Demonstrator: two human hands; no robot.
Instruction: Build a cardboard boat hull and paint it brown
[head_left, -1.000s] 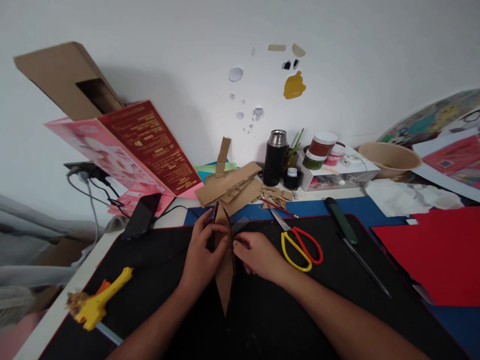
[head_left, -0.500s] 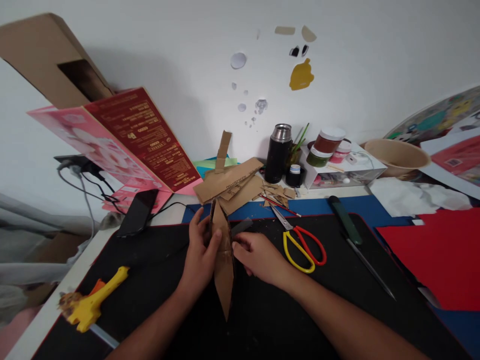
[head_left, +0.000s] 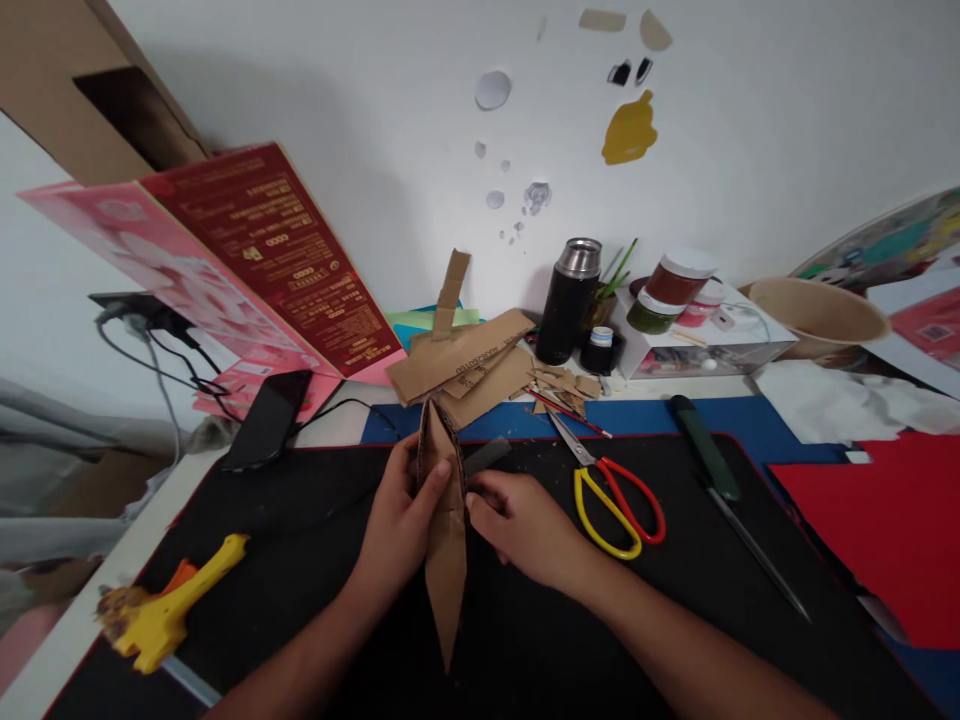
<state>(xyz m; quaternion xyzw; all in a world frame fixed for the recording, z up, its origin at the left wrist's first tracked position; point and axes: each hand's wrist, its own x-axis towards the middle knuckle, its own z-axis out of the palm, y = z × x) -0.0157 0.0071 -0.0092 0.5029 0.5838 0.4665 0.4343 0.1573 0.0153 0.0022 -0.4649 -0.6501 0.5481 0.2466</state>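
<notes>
A folded piece of brown cardboard (head_left: 448, 540), long and pointed at its near end, stands tilted over the black mat. My left hand (head_left: 401, 510) grips it from the left, thumb pressed on its inner face and fingers behind. At its right edge, my right hand (head_left: 517, 520) has thumb and curled fingers closed on the cardboard; some fingertips are hidden. A grey strip (head_left: 486, 455) lies just beyond that hand. To the right rest scissors (head_left: 600, 480) with one yellow and one red handle. Left of my arms is a yellow glue gun (head_left: 172, 605) with a glue stick in it.
Cardboard offcuts (head_left: 480, 365) lie behind the mat (head_left: 300, 560). Near them stand a black thermos (head_left: 568, 305) and paint jars (head_left: 675, 285). A green-handled knife (head_left: 705, 445) and red sheet (head_left: 885, 530) are at right; a phone (head_left: 270, 420) and pink-red box (head_left: 277, 260) at left.
The view has shifted a little. The cardboard's near tip has swung slightly toward me and its folded inside shows more openly. Both hands stay on it.
</notes>
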